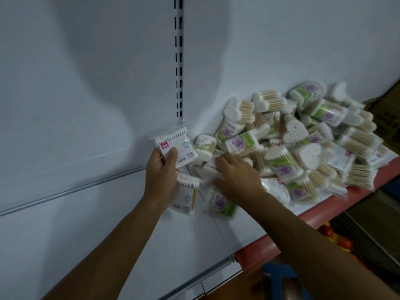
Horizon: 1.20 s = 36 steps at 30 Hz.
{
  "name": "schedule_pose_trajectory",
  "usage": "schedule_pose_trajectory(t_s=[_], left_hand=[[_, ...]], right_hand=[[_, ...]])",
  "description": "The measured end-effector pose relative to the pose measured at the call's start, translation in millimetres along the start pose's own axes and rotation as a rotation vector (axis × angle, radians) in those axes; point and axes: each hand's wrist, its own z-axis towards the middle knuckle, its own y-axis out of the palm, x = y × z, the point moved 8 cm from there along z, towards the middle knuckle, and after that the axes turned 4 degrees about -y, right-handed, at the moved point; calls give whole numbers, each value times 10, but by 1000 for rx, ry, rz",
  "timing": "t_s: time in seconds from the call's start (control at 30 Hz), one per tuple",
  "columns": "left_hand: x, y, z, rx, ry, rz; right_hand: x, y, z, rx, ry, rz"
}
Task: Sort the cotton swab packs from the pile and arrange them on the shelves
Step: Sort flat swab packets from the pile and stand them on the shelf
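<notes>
A big pile of cotton swab packs [303,144] covers the right half of a white shelf [108,213]. Some packs have green labels with a purple rose, some are heart-shaped bundles, some are flat with white and pink labels. My left hand [161,169] grips a flat white-and-pink pack [179,148], held upright at the pile's left edge. Below that hand lies another flat pack [186,195]. My right hand [236,176] reaches into the pile's near left part, fingers curled on a flat pack [211,165]. A green rose pack [220,202] lies under my right wrist.
The shelf has a white back panel with a slotted upright [179,61] and a red front edge strip [324,211]. A blue stool [279,278] and red and orange goods [337,237] sit below on the right. Cardboard boxes [387,113] stand at the far right.
</notes>
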Motion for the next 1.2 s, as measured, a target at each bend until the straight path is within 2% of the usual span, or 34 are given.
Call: schedule_pose_trajectory(t_s=[0.13, 0.33, 0.5, 0.63, 0.73, 0.8, 0.9, 1.03, 1.07, 1.2], left_hand=[[-42, -102, -21, -6, -19, 38], [2, -199, -39, -49, -48, 68], [70, -174, -92, -94, -98, -4], [71, -67, -238, -179, -296, -190], [60, -58, -422, -229, -467, -249], [40, -165, -515, -185, -515, -257], [58, -495, -621, 0, -472, -325], [74, -1129, -753, 270, -337, -376], [80, -1284, -793, 311, -319, -376], [159, -1803, -946, 380, -262, -401]], right_hand=[[-85, -34, 144, -12, -28, -98], [-26, -325, 8, 219, -52, 17], [44, -647, -94, 303, -7, 389], [-63, -703, -122, 296, -86, 635], [-242, -583, -40, 213, -225, 730], [-384, -485, 35, 161, -261, 766], [-658, -341, 143, 117, -229, 893], [-1196, 78, 158, -240, 140, 1508], [-1380, 126, 138, -324, 165, 1588], [-2073, 48, 125, -438, -30, 1477]])
